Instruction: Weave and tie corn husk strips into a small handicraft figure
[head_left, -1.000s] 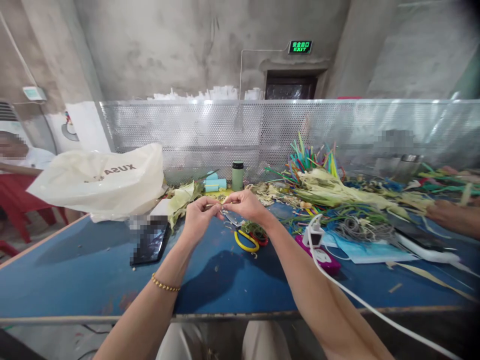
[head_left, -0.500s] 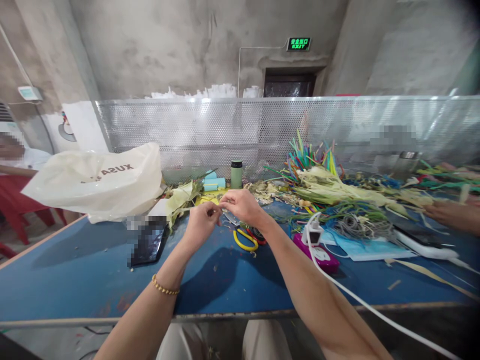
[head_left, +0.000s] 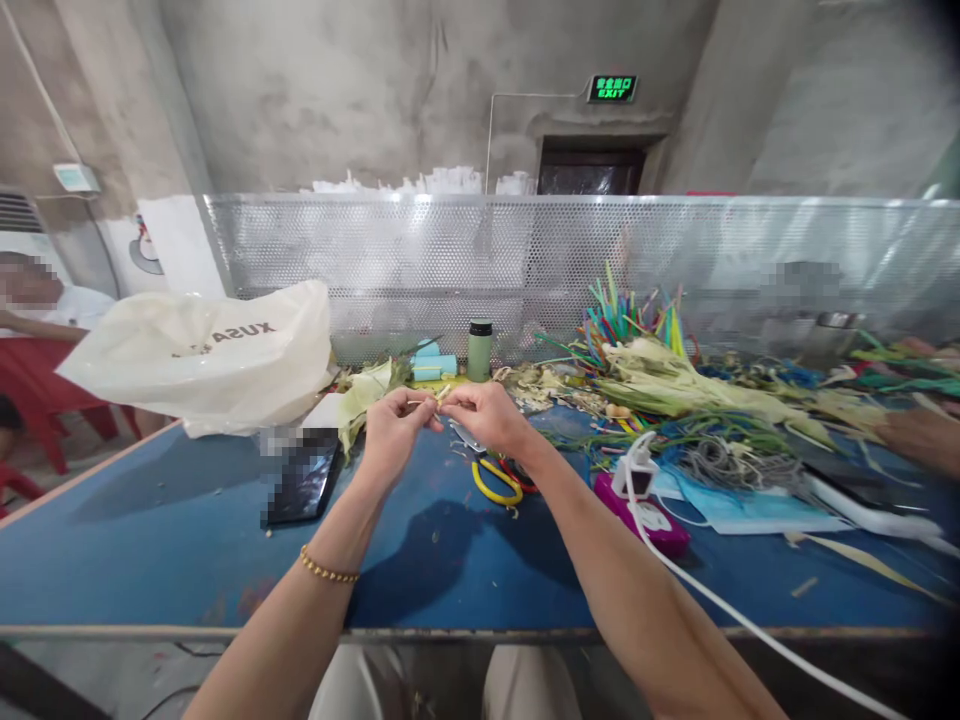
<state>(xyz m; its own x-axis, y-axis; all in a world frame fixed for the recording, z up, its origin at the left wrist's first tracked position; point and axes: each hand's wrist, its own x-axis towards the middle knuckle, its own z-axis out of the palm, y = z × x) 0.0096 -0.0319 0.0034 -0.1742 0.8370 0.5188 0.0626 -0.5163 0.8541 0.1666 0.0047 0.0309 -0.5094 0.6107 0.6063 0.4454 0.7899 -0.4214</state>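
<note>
Over the middle of the blue table, my left hand [head_left: 396,430] and my right hand [head_left: 486,412] meet fingertip to fingertip. Both are closed in a pinch on a small pale yellow strip [head_left: 442,393], which looks like corn husk; most of it is covered by the fingers. Just below the right hand lie scissors with yellow handle loops [head_left: 497,483], their blades partly hidden. A bunch of pale green husk [head_left: 365,392] rests to the left of my left hand. Behind my hands stands a green bottle [head_left: 479,356] with a black lid, beside light blue rolls [head_left: 435,366].
A white plastic bag [head_left: 202,365] and a dark phone [head_left: 306,480] occupy the left. To the right are piled husks [head_left: 667,375], coloured stems [head_left: 626,315], grey cord [head_left: 739,462], a purple power block [head_left: 667,530] with a white cable, and a blue mask [head_left: 765,508]. Another person's hand [head_left: 919,437] shows far right.
My left hand has turned slightly and its fingers now press against the right fingertips, with more of the pale strip showing above them. The whole view has shifted slightly.
</note>
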